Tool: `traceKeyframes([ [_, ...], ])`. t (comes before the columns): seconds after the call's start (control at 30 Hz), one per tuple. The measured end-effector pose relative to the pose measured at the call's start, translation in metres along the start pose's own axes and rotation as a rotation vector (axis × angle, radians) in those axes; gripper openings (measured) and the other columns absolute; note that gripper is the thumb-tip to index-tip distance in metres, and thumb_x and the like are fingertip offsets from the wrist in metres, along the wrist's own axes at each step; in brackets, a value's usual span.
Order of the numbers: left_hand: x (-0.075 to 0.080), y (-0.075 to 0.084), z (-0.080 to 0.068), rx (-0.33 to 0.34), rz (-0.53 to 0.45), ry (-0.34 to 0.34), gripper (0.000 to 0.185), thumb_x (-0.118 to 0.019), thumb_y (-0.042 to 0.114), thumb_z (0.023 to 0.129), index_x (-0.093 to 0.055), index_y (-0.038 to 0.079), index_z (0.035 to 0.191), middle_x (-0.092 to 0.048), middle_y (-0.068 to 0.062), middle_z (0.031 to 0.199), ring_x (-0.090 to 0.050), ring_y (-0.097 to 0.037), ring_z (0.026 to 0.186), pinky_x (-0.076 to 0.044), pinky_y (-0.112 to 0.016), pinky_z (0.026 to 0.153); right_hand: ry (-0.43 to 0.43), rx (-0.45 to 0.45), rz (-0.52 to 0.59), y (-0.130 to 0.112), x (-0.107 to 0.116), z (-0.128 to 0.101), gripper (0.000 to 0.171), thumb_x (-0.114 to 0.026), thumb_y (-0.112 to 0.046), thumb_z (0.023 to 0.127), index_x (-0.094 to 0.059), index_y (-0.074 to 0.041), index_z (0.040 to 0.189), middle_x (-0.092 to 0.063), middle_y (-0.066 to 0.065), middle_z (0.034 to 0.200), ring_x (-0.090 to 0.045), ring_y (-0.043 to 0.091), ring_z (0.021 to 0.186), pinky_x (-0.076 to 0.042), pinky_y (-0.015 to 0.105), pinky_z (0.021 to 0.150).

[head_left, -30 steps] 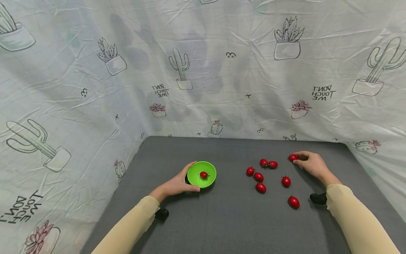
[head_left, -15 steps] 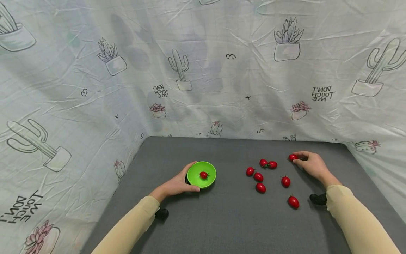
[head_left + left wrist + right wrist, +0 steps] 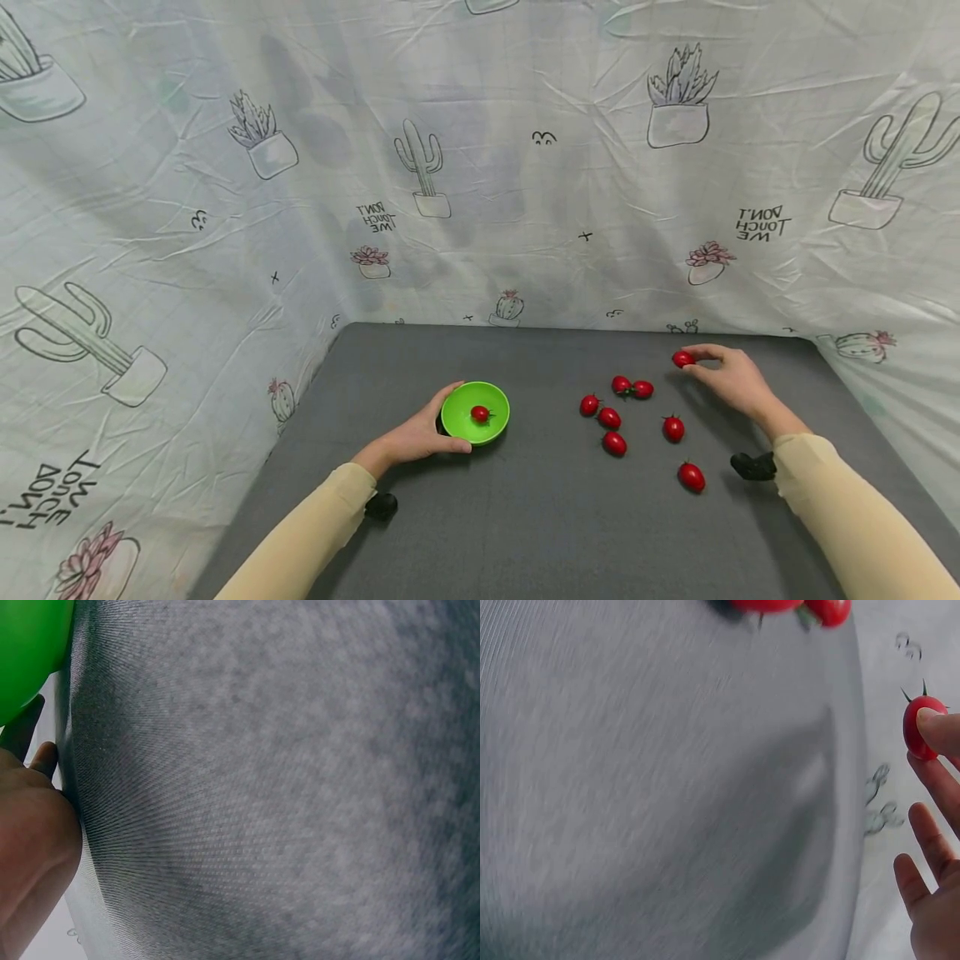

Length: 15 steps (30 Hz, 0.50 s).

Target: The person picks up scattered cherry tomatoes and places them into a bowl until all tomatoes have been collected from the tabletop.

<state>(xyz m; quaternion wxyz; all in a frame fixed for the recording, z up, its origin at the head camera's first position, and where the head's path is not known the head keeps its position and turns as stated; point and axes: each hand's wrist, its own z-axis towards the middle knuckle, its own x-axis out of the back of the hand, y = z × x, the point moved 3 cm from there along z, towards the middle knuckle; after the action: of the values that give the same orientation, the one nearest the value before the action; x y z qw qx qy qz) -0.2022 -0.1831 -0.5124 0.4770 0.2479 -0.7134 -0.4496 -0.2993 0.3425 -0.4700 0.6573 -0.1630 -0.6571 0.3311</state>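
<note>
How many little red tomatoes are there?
8. One lies in the bowl, which the left hand holds. One is pinched in the right hand. Six lie loose on the mat between the hands. None looks hidden.

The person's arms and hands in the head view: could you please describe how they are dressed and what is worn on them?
Both arms wear close-fitting, long, pale beige sleeves that end at the wrist. The left hand and the right hand are bare, without gloves or rings visible. A small black device sits under each wrist, at the cuff.
</note>
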Motion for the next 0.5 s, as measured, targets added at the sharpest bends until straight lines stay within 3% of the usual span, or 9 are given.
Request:
traceKeyframes([
  [0.5,0.001,-0.002,0.001,-0.004,0.01,0.001,0.108,-0.086,0.034,0.085,-0.015,0.025,0.165,-0.023,-0.005,0.165,-0.028,-0.026,0.148,-0.027,-0.056,0.114,-0.064,0.142,0.086,-0.062,-0.016,0.01,0.041,-0.067,-0.028,0.102,-0.064,-0.006,0.137,-0.061,0.018,0.138,-0.045,0.041,0.135,-0.031,0.066,0.108],
])
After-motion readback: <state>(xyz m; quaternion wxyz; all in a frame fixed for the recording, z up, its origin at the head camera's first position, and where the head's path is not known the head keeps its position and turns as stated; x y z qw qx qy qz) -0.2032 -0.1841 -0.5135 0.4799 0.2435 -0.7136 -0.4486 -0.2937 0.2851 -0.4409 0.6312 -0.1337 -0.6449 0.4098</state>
